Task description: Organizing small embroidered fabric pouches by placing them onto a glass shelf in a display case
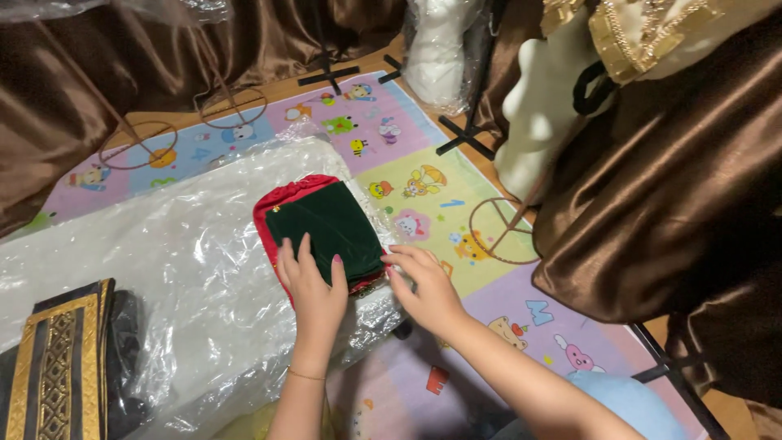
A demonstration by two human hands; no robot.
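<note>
The left hand (311, 287) lies flat, fingers spread, on the near end of a folded green and red velvet cloth (326, 224), pressing rather than gripping it. The right hand (425, 292) is loosely open, its fingertips touching the cloth's near right corner, with nothing clasped. The cloth rests on a sheet of clear plastic wrap (163, 261) spread over a colourful cartoon play mat (440, 204) on the floor. A black garment with gold trim (57, 367) lies at the plastic's near left edge. Brown satin drapes (676, 212) hang at the right.
</note>
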